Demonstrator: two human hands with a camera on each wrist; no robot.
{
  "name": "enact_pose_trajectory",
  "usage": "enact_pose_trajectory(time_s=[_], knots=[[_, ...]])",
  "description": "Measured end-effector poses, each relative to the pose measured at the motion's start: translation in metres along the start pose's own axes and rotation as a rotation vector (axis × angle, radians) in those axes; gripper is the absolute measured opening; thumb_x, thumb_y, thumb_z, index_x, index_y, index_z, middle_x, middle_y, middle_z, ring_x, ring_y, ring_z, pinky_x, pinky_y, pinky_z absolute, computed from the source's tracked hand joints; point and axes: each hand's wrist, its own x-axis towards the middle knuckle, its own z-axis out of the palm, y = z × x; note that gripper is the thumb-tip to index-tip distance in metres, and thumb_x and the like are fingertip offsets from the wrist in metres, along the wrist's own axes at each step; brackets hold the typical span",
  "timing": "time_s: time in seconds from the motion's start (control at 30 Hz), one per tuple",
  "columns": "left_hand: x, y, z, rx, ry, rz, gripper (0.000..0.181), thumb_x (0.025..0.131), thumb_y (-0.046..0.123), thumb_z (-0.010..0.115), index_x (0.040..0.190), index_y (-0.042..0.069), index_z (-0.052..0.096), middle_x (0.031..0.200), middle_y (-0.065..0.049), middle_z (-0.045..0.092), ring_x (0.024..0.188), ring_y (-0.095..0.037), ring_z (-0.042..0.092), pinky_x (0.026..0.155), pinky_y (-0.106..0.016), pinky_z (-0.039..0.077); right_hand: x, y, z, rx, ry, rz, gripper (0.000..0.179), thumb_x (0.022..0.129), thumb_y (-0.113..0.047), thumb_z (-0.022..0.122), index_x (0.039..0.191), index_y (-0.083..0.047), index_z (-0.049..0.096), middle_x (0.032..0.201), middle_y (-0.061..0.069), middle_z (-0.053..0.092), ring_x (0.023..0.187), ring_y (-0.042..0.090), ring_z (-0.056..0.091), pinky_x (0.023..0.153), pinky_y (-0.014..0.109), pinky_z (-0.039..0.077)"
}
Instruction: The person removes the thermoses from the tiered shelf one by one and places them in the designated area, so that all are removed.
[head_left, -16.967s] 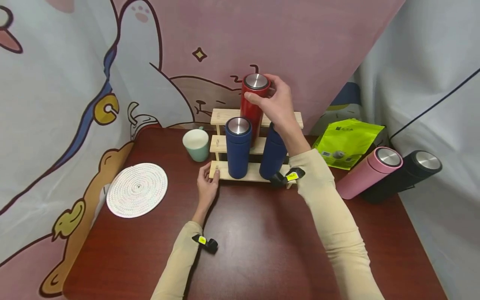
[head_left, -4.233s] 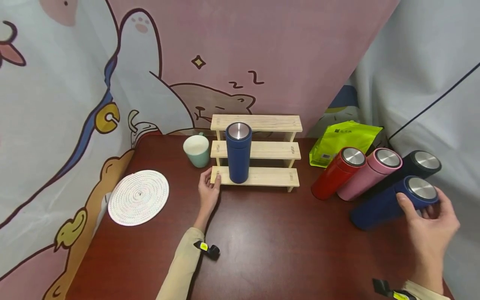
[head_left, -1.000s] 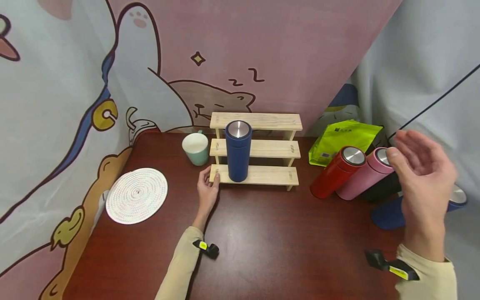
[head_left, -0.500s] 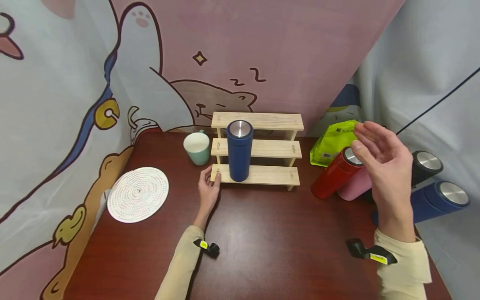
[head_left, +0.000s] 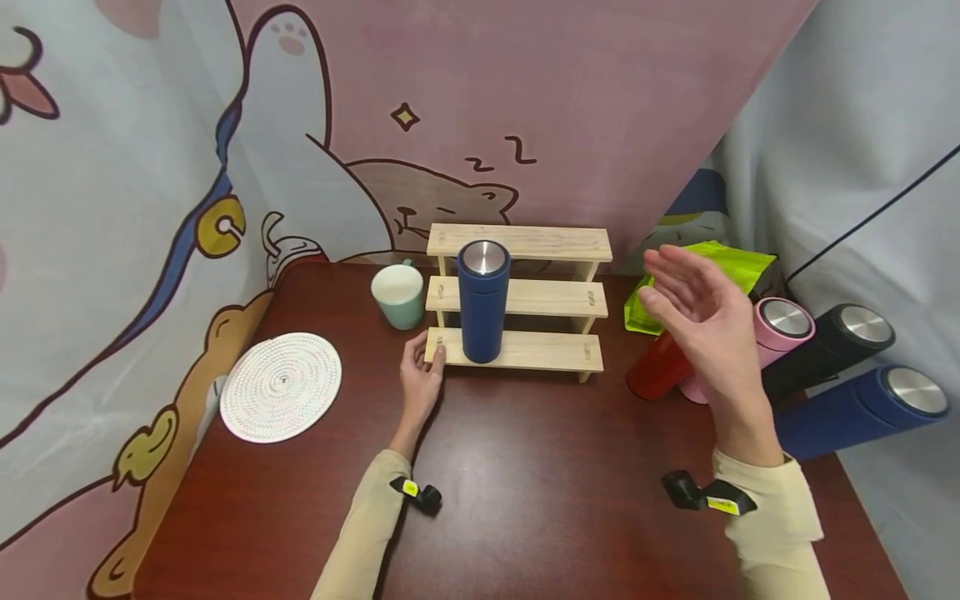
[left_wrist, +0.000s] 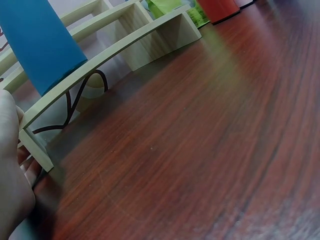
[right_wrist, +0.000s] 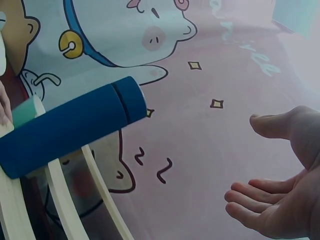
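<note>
A blue thermos (head_left: 483,321) stands upright on the lowest step of a three-tier wooden rack (head_left: 551,350). My left hand (head_left: 422,375) grips the rack's left end, its thumb over the front step. In the left wrist view part of that hand (left_wrist: 11,165) shows at the rack's corner. My right hand (head_left: 708,321) hangs in the air right of the rack, fingers apart from the thumb, holding nothing. It hides the upper part of a red thermos (head_left: 658,368). The right wrist view shows the blue thermos (right_wrist: 70,125) ahead of the spread right hand (right_wrist: 285,195).
Beside the red thermos stand a pink thermos (head_left: 783,325), a black thermos (head_left: 825,350) and another blue thermos (head_left: 855,412). A green pouch (head_left: 750,267) sits behind them. Left of the rack are a mint mug (head_left: 401,304) and a round woven mat (head_left: 281,387).
Earlier, the red thermos and second blue thermos moved from the rack to the right-hand row. My right hand then released the blue one and moved left, empty. The left hand stays on the rack.
</note>
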Motion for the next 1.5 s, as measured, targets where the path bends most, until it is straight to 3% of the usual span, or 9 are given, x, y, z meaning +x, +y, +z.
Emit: enact_pose_trajectory(time_s=[0.17,0.3,0.43,0.73,0.97,1.3,1.5], knots=[[0.0,0.0,0.0,0.006,-0.001,0.012,0.043,0.095,-0.003,0.065,0.134,-0.013,0.053,0.124,-0.033,0.061,0.109,-0.037,0.061,0.085,-0.034,0.05,0.003,0.002,0.01,-0.003,-0.064,0.009,0.057,0.09,0.001,0.072,0.143,-0.004,0.053,0.138,0.008,0.063,0.122,0.008,0.062,0.097,0.014,0.049],[0.0,0.0,0.001,0.006,-0.002,0.016,0.042,0.095,-0.003,0.065,0.134,-0.013,0.052,0.123,-0.033,0.062,0.11,-0.04,0.061,0.082,-0.027,0.05,0.006,0.006,0.018,0.001,-0.139,0.026,0.06,0.091,0.002,0.072,0.146,-0.001,0.047,0.139,0.01,0.06,0.123,0.01,0.061,0.097,0.015,0.049],[0.0,0.001,0.0,0.005,-0.004,0.01,0.043,0.095,-0.003,0.065,0.134,-0.013,0.052,0.123,-0.034,0.061,0.111,-0.041,0.061,0.081,-0.023,0.049,0.008,0.01,0.025,-0.062,-0.198,0.064,0.064,0.091,-0.003,0.073,0.148,-0.004,0.045,0.142,0.012,0.057,0.126,0.012,0.059,0.1,0.016,0.048],[0.0,0.0,-0.001,0.004,0.006,0.006,0.042,0.094,-0.004,0.065,0.134,-0.013,0.053,0.124,-0.033,0.061,0.111,-0.038,0.061,0.084,-0.03,0.05,0.017,0.02,0.042,-0.157,-0.281,0.11,0.066,0.093,-0.012,0.073,0.151,-0.008,0.043,0.147,0.015,0.054,0.136,0.029,0.053,0.105,0.022,0.046],[0.0,0.001,-0.001,0.005,-0.003,0.004,0.043,0.095,-0.004,0.065,0.135,-0.013,0.052,0.123,-0.034,0.062,0.111,-0.042,0.061,0.081,-0.022,0.049,0.024,0.032,0.057,-0.162,-0.3,0.105,0.069,0.091,-0.01,0.075,0.151,-0.008,0.042,0.149,0.01,0.054,0.138,0.027,0.052,0.113,0.036,0.042],[0.001,0.001,0.0,0.0,0.0,-0.004,0.043,0.095,-0.003,0.065,0.134,-0.013,0.052,0.124,-0.034,0.061,0.113,-0.043,0.06,0.088,-0.045,0.049,0.031,0.042,0.078,-0.124,-0.342,0.071,0.076,0.086,-0.004,0.079,0.152,-0.004,0.041,0.151,0.015,0.051,0.14,0.029,0.05,0.117,0.044,0.038],[0.001,0.0,0.0,-0.011,-0.003,0.002,0.043,0.094,-0.004,0.065,0.134,-0.014,0.052,0.125,-0.033,0.061,0.109,-0.035,0.062,0.088,-0.038,0.052,0.036,0.047,0.091,-0.092,-0.344,0.079,0.077,0.085,-0.002,0.08,0.151,-0.002,0.04,0.15,0.017,0.051,0.14,0.031,0.049,0.117,0.044,0.038]])
